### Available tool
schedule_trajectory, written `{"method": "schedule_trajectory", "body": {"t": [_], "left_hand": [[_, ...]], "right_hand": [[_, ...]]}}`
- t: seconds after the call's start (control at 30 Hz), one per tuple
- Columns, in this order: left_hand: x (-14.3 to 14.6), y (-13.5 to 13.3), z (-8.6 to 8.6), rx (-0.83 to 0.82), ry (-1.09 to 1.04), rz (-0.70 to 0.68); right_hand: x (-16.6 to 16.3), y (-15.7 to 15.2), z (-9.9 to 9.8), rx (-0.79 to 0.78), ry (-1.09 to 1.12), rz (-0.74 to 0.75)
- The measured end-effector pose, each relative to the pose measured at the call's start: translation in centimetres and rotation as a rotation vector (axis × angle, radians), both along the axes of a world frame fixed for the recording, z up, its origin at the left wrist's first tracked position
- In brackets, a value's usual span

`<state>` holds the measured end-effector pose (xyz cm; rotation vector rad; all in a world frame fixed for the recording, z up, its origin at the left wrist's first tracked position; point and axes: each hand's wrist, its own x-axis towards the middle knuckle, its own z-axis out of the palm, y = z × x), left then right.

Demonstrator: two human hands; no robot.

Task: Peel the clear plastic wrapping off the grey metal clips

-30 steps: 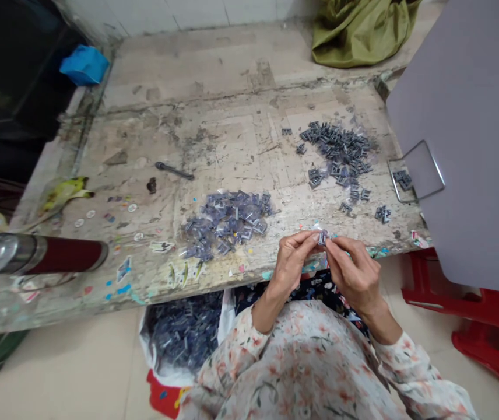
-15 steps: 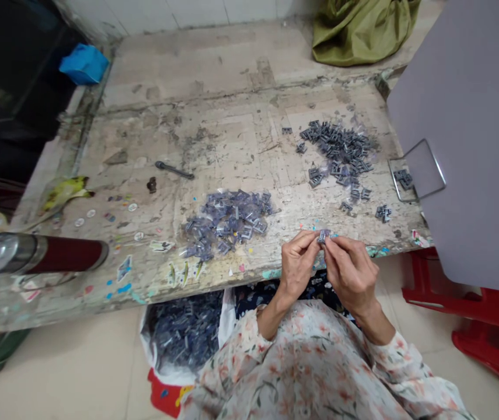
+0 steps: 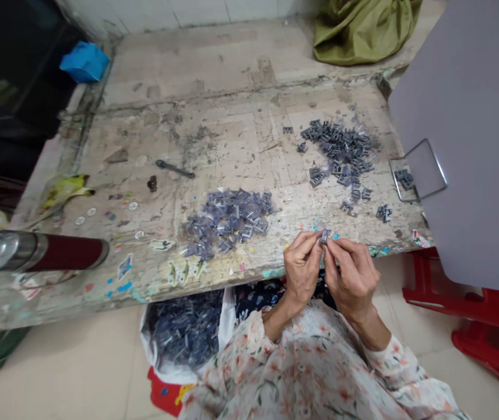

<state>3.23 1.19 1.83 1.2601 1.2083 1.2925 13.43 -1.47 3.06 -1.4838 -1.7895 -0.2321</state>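
Note:
Between the fingertips of both hands is a small grey plastic part (image 3: pixel 325 235) with a bit of clear film about it, just over the table's front edge. My left hand (image 3: pixel 302 262) pinches it from the left side. My right hand (image 3: pixel 352 274) pinches it from the right, fingers curled. Ahead and to the right lies a pile of bare grey plastic parts (image 3: pixel 341 143). To the left of my hands is a heap of similar parts in clear film (image 3: pixel 232 219). Finer detail of the held part is hidden by the fingers.
A maroon flask (image 3: pixel 70 254) lies at the table's left, with a banana peel (image 3: pixel 63 192) behind it. A dark rod-like tool (image 3: pixel 175 169) rests mid-table. Below the edge stands a white sack (image 3: pixel 147 338) of parts. A grey panel (image 3: pixel 472 134) and red stools (image 3: pixel 463 291) flank the right.
Both hands stay pinched on the small grey part and have shifted very slightly to the right. The part appears turned a little between the fingertips. The piles look unchanged.

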Motion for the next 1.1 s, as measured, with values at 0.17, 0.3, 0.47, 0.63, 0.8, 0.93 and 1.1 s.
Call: {"method": "schedule_trajectory", "body": {"t": [0.17,0.3,0.47,0.63,0.8,0.93,1.1], "left_hand": [[0.1,0.0,0.3,-0.02,-0.03,0.022],[0.1,0.0,0.4,-0.004,-0.032,0.028],[0.1,0.0,0.3,0.011,-0.013,0.028],[0.1,-0.1,0.3,-0.031,-0.053,0.04],[-0.5,0.3,0.4,-0.343,-0.393,-0.102],[-1.7,1.5,0.9,-0.615,-0.601,-0.27],[-2.9,2.6,1.2,-0.703,-0.506,-0.464]], "right_hand": [[0.3,0.0,0.2,0.019,0.0,-0.009],[0.3,0.0,0.3,0.008,0.016,0.025],[0.0,0.0,0.1,-0.007,0.04,0.012],[0.2,0.7,-0.2,-0.082,0.253,0.1],[1.6,1.5,-0.5,-0.324,0.627,0.258],[3.1,1.7,-0.9,-0.479,0.865,0.362],[4.4,1.9,-1.0,-0.601,0.895,0.479]]}}
